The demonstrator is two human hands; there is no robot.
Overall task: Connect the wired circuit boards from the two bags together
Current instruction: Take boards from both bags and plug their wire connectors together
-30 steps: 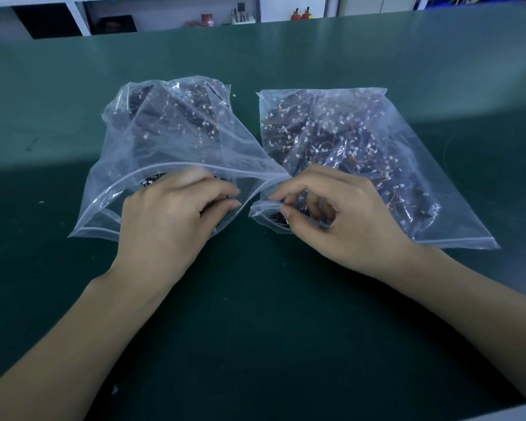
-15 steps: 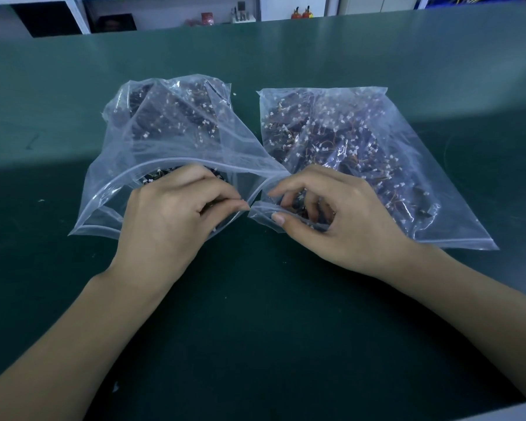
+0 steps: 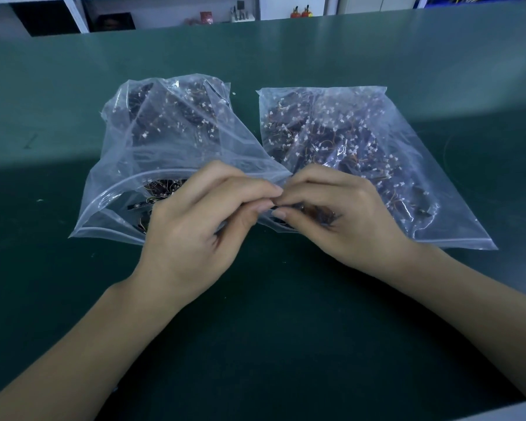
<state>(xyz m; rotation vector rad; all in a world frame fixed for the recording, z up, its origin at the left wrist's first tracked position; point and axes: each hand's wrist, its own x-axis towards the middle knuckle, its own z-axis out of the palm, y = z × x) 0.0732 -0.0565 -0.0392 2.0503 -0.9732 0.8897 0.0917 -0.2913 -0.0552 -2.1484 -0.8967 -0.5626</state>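
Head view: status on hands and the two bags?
Left hand and right hand fingertips meeting, pinching something small; unclear what. Left bag mouth open, right bag flat on the mat. Nothing in the way.

From my remote seat the head view was dim and bluish overall. Light fell from beyond the far edge of the desk (image 3: 286, 50), leaving that half a paler green, while a broad shadow covered the near half from a line just behind the bags. Soft glare sat on the creased plastic of the left bag (image 3: 176, 138) and the right bag (image 3: 377, 153), veiling their contents. The fingertips where both hands met looked slightly smeared. The wide lens bowed the desk's far edge, and the shelves behind it were soft.
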